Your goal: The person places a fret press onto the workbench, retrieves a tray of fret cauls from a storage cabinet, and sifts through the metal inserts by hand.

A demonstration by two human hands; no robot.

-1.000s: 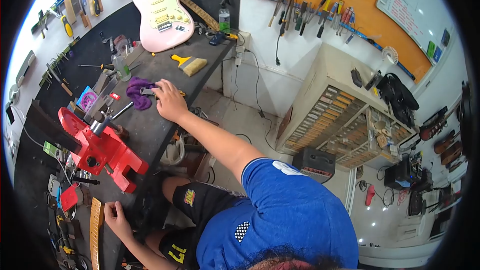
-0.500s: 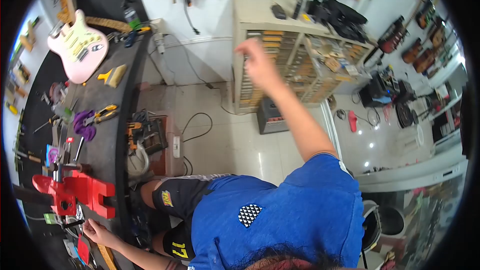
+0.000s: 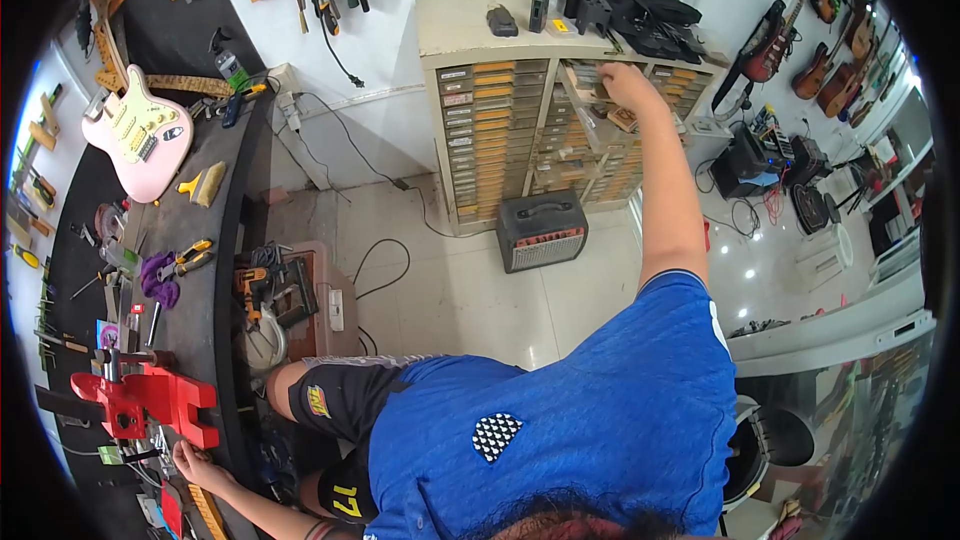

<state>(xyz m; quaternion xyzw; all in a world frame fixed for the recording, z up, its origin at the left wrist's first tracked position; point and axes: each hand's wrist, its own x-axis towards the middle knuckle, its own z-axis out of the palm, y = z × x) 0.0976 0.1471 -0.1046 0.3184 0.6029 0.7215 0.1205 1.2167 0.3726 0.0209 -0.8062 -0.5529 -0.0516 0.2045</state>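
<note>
right hand point(image 3: 630, 86) right over open drawer point(image 3: 584, 112), which juts out from cabinet point(image 3: 436, 38) toward body. can't tell if fingers grip anything. left hand point(image 3: 197, 466) way off at table point(image 3: 208, 300), near red vise point(image 3: 180, 400), grip unclear too.

The guitar body point(image 3: 150, 150) at the upper left has a glossy, smooth pink finish. The worktop point(image 3: 215, 210) down the left side looks matt, dark and worn. On it, the rag point(image 3: 160, 282) is soft, crumpled purple cloth, and the brush point(image 3: 205, 185) pairs a yellow handle with rough, pale bristles. The vise point(image 3: 180, 402) at the lower left is red-painted metal with a slight sheen. The fretboard point(image 3: 207, 513) near the bottom edge is amber wood. The cabinet point(image 3: 480, 28) at the upper centre has a matt cream surface. The floor point(image 3: 450, 290) is smooth and glossy, throwing back bright spots of light at right. The shirt point(image 3: 560, 410) is matt blue cloth, lightly creased.
</note>
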